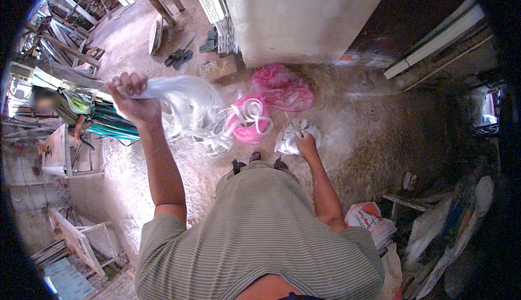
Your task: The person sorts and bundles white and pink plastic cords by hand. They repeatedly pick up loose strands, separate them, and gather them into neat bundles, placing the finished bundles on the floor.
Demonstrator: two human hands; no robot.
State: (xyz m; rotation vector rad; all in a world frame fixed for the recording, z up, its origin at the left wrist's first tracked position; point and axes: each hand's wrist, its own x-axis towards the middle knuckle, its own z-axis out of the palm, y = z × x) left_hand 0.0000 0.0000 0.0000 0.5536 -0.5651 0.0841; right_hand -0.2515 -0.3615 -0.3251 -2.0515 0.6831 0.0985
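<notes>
My left hand (130,102) is raised at the left, its fingers wrapped round one end of a bundle of long white fibres (190,96). The loose strands hang and spread toward the middle, down to a tangled white clump (217,140) near the floor. Low on the right, my right hand (306,144) is closed on the top of a crumpled white plastic bag (286,141). Between them a bright pink bag (247,132) lies on the floor with curled white strips (251,109) on it. Just beyond is a crumpled pink plastic sheet or bag (282,85).
A large pale panel (298,18) stands ahead. Dark sandals (178,57) lie beyond my left hand. Another person (68,104) is at the far left, near a wooden box (57,151). Printed sacks (369,218) stand by my right elbow; boards (434,224) lean farther right.
</notes>
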